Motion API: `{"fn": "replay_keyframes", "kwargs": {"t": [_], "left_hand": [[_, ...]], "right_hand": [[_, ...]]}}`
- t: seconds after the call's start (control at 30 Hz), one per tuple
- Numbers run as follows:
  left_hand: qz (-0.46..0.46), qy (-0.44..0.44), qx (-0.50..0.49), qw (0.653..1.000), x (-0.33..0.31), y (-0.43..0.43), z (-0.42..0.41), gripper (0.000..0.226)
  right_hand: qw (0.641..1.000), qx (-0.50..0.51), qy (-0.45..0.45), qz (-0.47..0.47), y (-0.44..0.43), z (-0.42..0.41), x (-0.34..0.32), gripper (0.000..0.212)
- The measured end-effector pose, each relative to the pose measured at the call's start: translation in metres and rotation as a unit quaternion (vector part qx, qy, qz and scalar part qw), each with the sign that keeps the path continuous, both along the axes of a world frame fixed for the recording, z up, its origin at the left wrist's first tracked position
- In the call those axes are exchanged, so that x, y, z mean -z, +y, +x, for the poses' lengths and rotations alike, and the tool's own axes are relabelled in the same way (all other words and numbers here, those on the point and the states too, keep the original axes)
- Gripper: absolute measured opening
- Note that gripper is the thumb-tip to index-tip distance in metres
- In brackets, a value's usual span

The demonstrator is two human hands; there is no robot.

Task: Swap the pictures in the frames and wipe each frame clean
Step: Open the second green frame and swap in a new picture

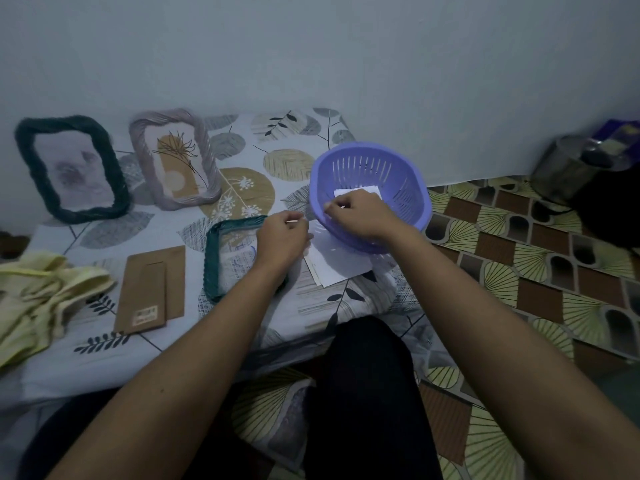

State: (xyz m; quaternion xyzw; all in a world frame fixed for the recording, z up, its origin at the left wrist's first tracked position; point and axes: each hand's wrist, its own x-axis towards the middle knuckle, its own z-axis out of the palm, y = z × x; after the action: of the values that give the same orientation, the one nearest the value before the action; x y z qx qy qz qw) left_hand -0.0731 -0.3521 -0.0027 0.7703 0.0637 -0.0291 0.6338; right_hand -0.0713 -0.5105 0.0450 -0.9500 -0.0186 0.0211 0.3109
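A teal frame lies flat near the middle of the mattress, towards its front edge. Its far right part is covered by the left hand. That hand's fingers are curled, and thumb and fingertips pinch a small pale strip; what the strip is cannot be told. Just right of the frame, a few white sheets lie fanned on the sheet, their far ends under a purple slotted basket at the mattress's right edge.

The right hand reaches over the basket's near left rim with fingers curled and tips drawn together. Whether they grip the rim, a scrap of paper or nothing cannot be told. A white paper lies on the basket's floor just beyond that hand.

2 more frames lean against the wall along the back edge. A lilac twisted frame holds a tan botanical picture, and left of it, close to the back left corner, a dark green frame holds a faint grey one.

A brown backing board with a small label lies flat left of the teal frame. A crumpled yellow cloth sits at the left edge. Off the mattress, a metal pot stands on the patterned floor mat by the wall.
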Motion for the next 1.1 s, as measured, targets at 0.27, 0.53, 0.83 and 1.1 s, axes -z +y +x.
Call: {"fn": "replay_keyframes", "kwargs": {"t": [0.27, 0.53, 0.83, 1.1], "left_hand": [[-0.064, 0.034, 0.029, 0.997, -0.013, -0.011, 0.006, 0.024], [-0.052, 0.025, 0.053, 0.997, -0.011, -0.009, 0.014, 0.026], [-0.060, 0.019, 0.046, 0.997, -0.007, -0.011, 0.016, 0.028], [-0.063, 0.015, 0.048, 0.997, -0.007, -0.010, 0.015, 0.027]], "right_hand": [[0.987, 0.135, 0.070, -0.059, -0.036, 0.029, 0.008, 0.024], [0.970, 0.060, 0.161, -0.170, -0.028, 0.044, 0.018, 0.034], [0.950, 0.051, 0.147, -0.272, -0.015, 0.046, 0.019, 0.027], [0.961, 0.094, 0.113, -0.234, -0.018, 0.051, 0.021, 0.019]]}}
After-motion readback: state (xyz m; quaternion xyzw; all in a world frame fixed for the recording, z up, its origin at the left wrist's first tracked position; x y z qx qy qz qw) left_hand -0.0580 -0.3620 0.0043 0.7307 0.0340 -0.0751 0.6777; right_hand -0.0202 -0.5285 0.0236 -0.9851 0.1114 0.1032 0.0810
